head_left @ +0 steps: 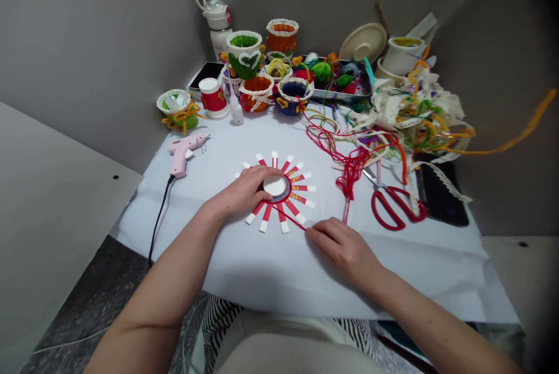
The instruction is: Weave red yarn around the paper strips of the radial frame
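A paper cup cut into red-and-white strips lies fanned out flat on the white table cover, its round white base in the middle. My left hand rests on the fan's left side, fingers bent, pressing the base. My right hand sits just right of and below the fan, fingers pinched on a strand of red yarn. That strand runs taut from my fingers up to the cup base.
A pink glue gun with a black cord lies at the left. Red scissors and a tangle of red yarn lie to the right, beside lace and coloured cords. Several yarn-wrapped cups and a tray of yarn balls stand behind.
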Motion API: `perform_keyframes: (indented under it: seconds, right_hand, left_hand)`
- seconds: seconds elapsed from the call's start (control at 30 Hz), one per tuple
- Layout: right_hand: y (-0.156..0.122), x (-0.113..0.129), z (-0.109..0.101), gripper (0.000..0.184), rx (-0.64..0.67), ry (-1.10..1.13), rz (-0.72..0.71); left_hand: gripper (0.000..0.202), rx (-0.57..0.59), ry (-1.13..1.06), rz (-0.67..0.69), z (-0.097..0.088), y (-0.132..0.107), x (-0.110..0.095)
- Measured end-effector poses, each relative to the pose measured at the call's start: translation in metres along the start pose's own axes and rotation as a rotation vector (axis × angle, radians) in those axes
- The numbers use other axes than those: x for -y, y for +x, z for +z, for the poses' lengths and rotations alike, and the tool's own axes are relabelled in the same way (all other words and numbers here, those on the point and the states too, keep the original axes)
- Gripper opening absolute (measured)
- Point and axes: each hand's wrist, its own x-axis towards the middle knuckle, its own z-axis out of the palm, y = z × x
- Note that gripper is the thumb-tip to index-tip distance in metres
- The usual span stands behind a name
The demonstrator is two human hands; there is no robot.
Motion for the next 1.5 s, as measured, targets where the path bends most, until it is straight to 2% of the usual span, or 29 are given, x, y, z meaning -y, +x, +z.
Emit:
perform_keyframes:
  seconds: [0.17,0.33,0.5,0.6,0.73,0.83,0.93,1.03,1.13,1.23,1.37,1.5]
  right_hand:
    - [0.005,-0.006,-0.003,0.026,0.03,-0.043,0.073]
    - [0.036,-0.036,-0.009,0.02,0.052,0.038,0.193]
    - [0.065,-0.061,0.003,0.015,-0.045,0.119,0.343]
    - [0.068,-0.063,0.01,0.013,-0.105,0.137,0.367]
    - [0.066,-0.061,0.013,0.012,-0.119,0.15,0.378]
    - [0.066,-0.061,0.013,0.012,-0.11,0.154,0.388]
    - [0.066,-0.061,0.011,0.012,-0.104,0.178,0.367]
    - [0.06,-0.055,0.004,0.012,-0.121,0.251,0.293]
    - [0.049,-0.042,-0.006,0.016,-0.144,0.274,0.216]
    - [0.033,-0.025,-0.011,0.018,-0.132,0.204,0.161]
    - [0.012,-0.007,-0.006,0.02,-0.094,0.05,0.067]
    - [-0.001,0.002,0.003,0.022,-0.015,-0.019,-0.008]
  left_hand:
    - [0.05,0.004,-0.011,0.003,0.0,0.0,-0.001]
    - [0.05,0.013,-0.013,-0.003,0.0,0.001,-0.001]
    - [0.051,0.013,-0.018,-0.005,0.0,0.001,0.001]
    - [0.051,0.012,-0.021,0.007,0.001,0.0,0.002]
    - [0.051,-0.026,-0.017,0.06,0.004,-0.002,-0.001]
    - [0.054,-0.069,0.044,0.01,0.008,-0.001,-0.006]
    - [0.047,-0.084,0.08,-0.03,0.01,0.001,-0.009]
    - [0.044,-0.073,0.052,0.01,0.007,0.001,-0.007]
    - [0.047,-0.023,0.045,0.017,0.003,0.0,-0.002]
    - [0.047,0.021,0.033,0.022,0.002,0.0,0.003]
    - [0.046,0.01,0.014,0.034,0.003,-0.001,0.004]
    - [0.046,0.004,0.015,0.016,0.004,-0.001,0.003]
